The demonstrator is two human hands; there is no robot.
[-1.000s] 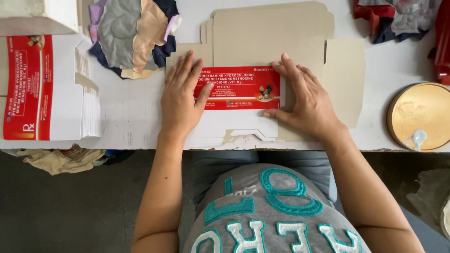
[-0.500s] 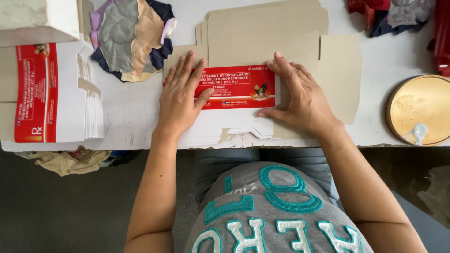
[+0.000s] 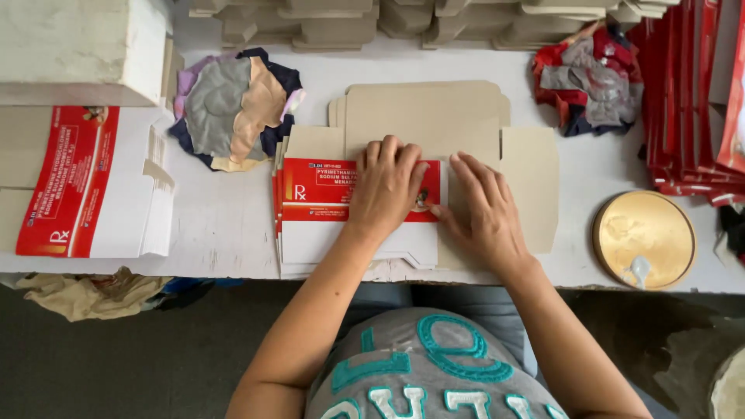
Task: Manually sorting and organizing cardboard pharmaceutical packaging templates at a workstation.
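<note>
Flat red-and-white printed cardboard carton blank [image 3: 326, 209] lay unfolded on the white table's [image 3: 217, 225] near edge, atop a plain brown blank [image 3: 434, 116]. Left hand [image 3: 386, 190] and right hand [image 3: 485, 213] pressed it, fingers spread flat, gripping nothing. Judged: creasing begun, box unformed.

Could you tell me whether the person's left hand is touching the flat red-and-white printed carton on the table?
Touching. The head view shows the left hand lying palm-down on the flat red-and-white printed carton, fingers spread across its red panel.
</note>
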